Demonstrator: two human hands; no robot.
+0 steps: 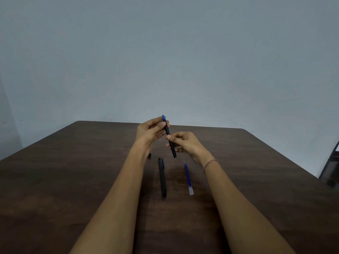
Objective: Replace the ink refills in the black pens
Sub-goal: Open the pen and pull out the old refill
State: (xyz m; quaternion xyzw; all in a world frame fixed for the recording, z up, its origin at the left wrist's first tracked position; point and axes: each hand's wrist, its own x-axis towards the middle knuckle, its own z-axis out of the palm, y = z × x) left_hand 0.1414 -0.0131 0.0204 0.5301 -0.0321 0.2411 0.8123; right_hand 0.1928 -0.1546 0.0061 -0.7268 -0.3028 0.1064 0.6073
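Both forearms reach forward over the bench (73, 171), and the two hands meet above its middle, each holding the same pen (170, 139). The left hand (149, 133) is raised, palm turned toward the right, its fingertips (163, 124) pinched on the pen's upper end, where a blue tip (163, 117) sticks out past the grip. The right hand (185, 143) sits lower and just to the right, fingers curled, thumb and forefinger closed narrowly on the middle of the black barrel. A bracelet (210, 164) circles the right wrist. The pen is held off the bench, tilted, with its upper end leaning away and slightly left and its lower end hanging free below the right grip.

Below the grips, between the forearms, a second pen (162, 177) lies on the bench, lengthwise to the viewer. To the right of it, under the right wrist, two blue refills (188, 178) lie side by side, touching or nearly so. A small black piece (149, 155) lies just under the left wrist, mostly hidden by it.

The far edge of the bench runs just beyond the left grip, with a plain wall (165, 52) behind. Bare bench spreads well out to the left and right of the hands. A dark frame (330, 169) stands past the right edge.
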